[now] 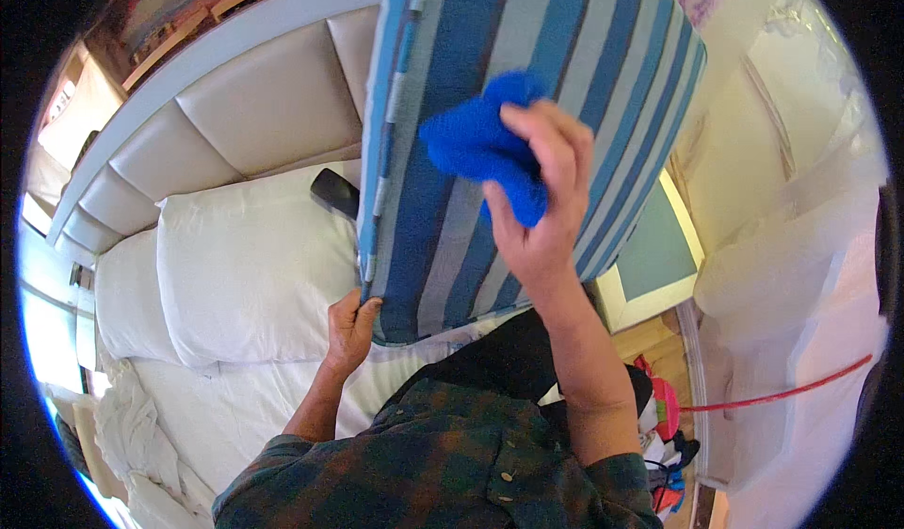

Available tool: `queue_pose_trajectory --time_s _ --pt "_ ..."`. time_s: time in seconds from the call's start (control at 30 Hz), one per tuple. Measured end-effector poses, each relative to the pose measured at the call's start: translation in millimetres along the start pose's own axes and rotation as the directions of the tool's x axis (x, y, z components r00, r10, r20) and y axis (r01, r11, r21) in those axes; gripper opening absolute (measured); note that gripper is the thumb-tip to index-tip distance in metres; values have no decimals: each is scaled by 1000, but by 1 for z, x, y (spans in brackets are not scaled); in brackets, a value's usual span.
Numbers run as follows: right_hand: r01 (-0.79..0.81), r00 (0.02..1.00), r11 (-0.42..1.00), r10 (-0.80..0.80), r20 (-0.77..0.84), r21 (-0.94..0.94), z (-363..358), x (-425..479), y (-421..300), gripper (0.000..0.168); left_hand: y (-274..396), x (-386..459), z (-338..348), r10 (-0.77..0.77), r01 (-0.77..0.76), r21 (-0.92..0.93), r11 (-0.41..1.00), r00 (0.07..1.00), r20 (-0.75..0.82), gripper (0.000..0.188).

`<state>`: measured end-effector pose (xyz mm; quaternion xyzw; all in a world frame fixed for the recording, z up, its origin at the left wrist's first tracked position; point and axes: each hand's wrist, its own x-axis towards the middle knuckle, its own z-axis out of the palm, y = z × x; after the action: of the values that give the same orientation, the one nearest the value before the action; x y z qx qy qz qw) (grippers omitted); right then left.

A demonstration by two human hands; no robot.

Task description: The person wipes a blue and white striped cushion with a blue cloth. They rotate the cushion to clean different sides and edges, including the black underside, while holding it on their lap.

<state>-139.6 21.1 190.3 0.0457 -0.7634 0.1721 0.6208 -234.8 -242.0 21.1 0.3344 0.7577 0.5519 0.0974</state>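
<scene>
A large cushion-like item with a blue and grey striped cover [452,275], perhaps a mattress, stands tilted up on the bed. My left hand [351,328] grips its lower left corner. In my right hand [554,183] is a bunched blue cloth [473,141], held in front of the striped face; whether it touches the fabric I cannot tell. The cloth looks slightly blurred. Beside the left edge of the striped item, a dark object [335,191] rests against a white pillow [261,268].
A padded headboard [268,95] runs behind the pillows. At the right are a cabinet with a green-grey top [653,243], a red cord [784,393] and piled colourful items [664,437] on the floor. Crumpled white fabric [134,423] lies at the bed's left.
</scene>
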Motion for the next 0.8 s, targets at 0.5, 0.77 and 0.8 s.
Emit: queue_pose_trajectory --time_s 0.5,0.77,0.8 --pt "32 957 995 -4 290 -91 67 -64 -9 77 55 78 -47 359 -363 19 932 912 -200 20" --pt "53 937 987 3 349 -152 61 -82 -16 66 250 200 29 916 -780 484 397 372 -151 56" --pt "48 928 988 10 372 -145 59 -81 -19 66 265 211 40 937 -797 499 340 330 -111 57"
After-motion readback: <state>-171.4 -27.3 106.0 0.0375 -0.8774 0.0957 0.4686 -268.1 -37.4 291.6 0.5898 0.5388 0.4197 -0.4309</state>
